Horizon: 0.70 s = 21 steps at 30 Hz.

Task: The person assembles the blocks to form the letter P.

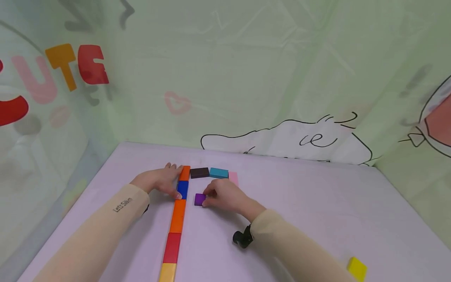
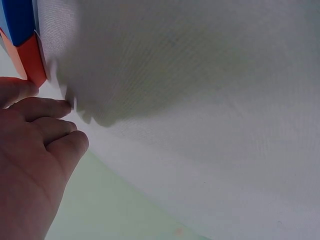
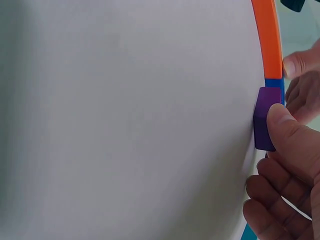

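Observation:
My right hand (image 1: 227, 196) pinches a purple block (image 1: 199, 199) between thumb and fingers, to the right of a long row of blocks. In the right wrist view the thumb presses on the near face of this purple block (image 3: 262, 125). My left hand (image 1: 160, 181) rests along the row's left side with its fingers extended. Its index fingertip touches the orange end block (image 1: 185, 173), and its thumb lies where the blue block (image 1: 183, 189) meets a longer orange block (image 1: 177, 216). A dark brown block (image 1: 199, 172), a teal block (image 1: 219, 173) and a pink block (image 1: 233, 178) run rightward from the far end.
Nearer me the row continues with a red block (image 1: 172, 248) and a light orange one (image 1: 167, 272). A yellow block (image 1: 357, 269) lies apart at the front right of the pale table (image 1: 310, 203). A printed curtain (image 1: 267, 78) stands behind the table.

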Available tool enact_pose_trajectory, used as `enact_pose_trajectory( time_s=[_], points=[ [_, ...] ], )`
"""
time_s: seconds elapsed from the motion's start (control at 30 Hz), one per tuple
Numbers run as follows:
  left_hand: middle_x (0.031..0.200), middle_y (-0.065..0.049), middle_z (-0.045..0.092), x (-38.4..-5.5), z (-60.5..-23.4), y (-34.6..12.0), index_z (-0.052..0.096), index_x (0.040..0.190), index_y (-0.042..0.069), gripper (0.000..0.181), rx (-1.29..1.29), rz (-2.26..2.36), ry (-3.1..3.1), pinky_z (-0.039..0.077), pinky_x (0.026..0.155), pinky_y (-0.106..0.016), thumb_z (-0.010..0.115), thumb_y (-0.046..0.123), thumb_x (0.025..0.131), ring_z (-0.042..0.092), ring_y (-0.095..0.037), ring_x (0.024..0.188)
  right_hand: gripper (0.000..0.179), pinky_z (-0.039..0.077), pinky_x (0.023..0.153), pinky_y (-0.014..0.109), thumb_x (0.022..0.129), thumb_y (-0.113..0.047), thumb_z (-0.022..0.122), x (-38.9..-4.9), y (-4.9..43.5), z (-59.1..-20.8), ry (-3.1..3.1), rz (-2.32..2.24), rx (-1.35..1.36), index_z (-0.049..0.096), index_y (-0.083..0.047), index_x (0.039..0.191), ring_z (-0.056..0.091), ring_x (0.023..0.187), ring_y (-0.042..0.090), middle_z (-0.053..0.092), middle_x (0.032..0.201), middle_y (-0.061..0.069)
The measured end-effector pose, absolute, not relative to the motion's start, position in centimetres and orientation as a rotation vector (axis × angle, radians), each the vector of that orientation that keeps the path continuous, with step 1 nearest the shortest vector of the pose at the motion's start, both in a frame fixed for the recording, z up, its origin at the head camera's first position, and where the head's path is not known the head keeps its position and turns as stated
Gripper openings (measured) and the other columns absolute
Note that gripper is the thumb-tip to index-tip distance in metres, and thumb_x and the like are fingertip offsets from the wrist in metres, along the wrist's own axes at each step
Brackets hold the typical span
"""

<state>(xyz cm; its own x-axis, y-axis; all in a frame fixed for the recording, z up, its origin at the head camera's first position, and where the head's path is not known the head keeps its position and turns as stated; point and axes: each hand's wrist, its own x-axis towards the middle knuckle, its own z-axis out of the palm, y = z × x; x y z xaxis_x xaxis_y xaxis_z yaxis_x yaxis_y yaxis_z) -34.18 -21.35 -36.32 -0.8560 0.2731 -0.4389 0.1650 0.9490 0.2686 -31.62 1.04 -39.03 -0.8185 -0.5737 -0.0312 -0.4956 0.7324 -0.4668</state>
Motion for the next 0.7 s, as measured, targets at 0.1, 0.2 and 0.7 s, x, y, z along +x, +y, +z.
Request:
enact_pose_trajectory(
  time_s=[0.1, 0.2, 0.7],
  points=[
    [0.169, -0.028, 0.014, -34.2, -36.3, -21.4, 0.017, 0.163, 0.002, 0.102, 0.313, 0.313, 2.611, 0.014, 0.125, -0.067, 0.079, 0.034, 0.089, 0.006, -0.046, 0.158, 0.029, 0.058, 0.083, 0.030, 0.088, -0.025, 0.082, -31.5, 0.5, -39.1, 2.768, -0.648, -0.886, 0.078, -0.007, 0.111, 0.064, 0.090, 0.016, 0.076, 0.096, 0.004],
    [0.169, -0.028, 0.014, -34.3, -36.2, -21.5, 0.017, 0.163, 0.002, 0.102, 0.324, 0.310, 2.611, 0.014, 0.125, -0.067, 0.079, 0.034, 0.089, 0.005, -0.047, 0.158, 0.029, 0.057, 0.082, 0.026, 0.089, -0.027, 0.081, -31.4, 0.0, -39.2, 2.767, -0.635, -0.883, 0.078, -0.009, 0.112, 0.063, 0.090, 0.014, 0.074, 0.096, 0.002],
    [0.169, -0.027, 0.014, -34.6, -36.5, -21.6, 0.017, 0.163, 0.002, 0.103, 0.332, 0.290, 2.623, 0.014, 0.125, -0.066, 0.079, 0.035, 0.088, 0.006, -0.046, 0.158, 0.030, 0.052, 0.076, 0.019, 0.090, -0.030, 0.080, -31.3, -0.9, -39.4, 2.774, -0.613, -0.915, 0.077, -0.012, 0.113, 0.059, 0.085, 0.011, 0.072, 0.094, 0.000]
  ],
)
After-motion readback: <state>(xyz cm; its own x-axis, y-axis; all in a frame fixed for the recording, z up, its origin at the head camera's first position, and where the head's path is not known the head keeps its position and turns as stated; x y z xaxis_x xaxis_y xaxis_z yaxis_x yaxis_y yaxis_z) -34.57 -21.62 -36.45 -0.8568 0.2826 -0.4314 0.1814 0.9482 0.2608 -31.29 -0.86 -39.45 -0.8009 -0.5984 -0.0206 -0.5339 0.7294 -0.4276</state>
